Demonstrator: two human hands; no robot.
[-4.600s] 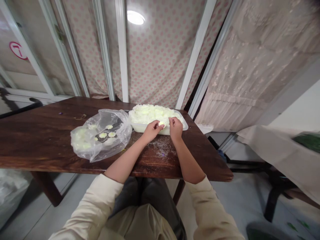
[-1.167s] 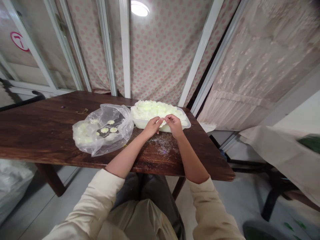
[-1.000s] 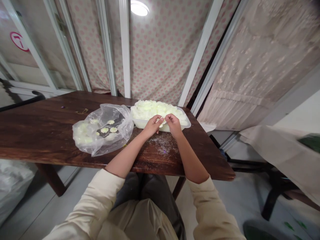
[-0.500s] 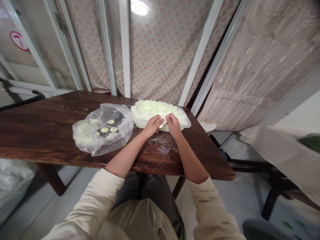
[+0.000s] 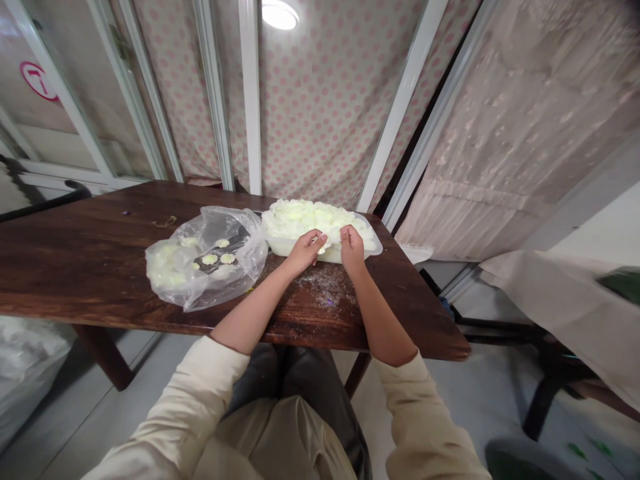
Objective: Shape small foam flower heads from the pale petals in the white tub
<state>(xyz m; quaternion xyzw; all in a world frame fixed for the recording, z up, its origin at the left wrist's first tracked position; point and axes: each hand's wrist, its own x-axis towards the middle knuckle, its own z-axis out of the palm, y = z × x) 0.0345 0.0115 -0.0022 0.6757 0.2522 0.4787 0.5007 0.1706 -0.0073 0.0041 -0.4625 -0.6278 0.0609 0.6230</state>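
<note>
In front of a white plastic tub (image 5: 281,248), my left hand (image 5: 306,251) is closed, pinching a small white ruffled flower (image 5: 324,247) between thumb and fingers. My right hand (image 5: 353,248) is a little to the right, its thumb and fingertips pressed together. Whatever sits in that pinch is too small or hidden to make out. The tub is heaped above its rim with pale white-green ruffled flowers (image 5: 310,215). To the left, a clear plastic bag (image 5: 200,300) lies with its mouth toward the tub, and several pale yellow-green flowers (image 5: 210,259) are in it.
Both hands are above a dark wooden table (image 5: 100,267), its front edge close to my body. White specks (image 5: 325,290) are scattered on the wood below my hands. A large plastic bag (image 5: 30,367) is at the lower left. Curtained, framed panels rise behind the table.
My right hand has moved slightly right, away from the flower and my left hand, opening a gap between them. The left hand keeps its pinch on the flower, nearly still.
</note>
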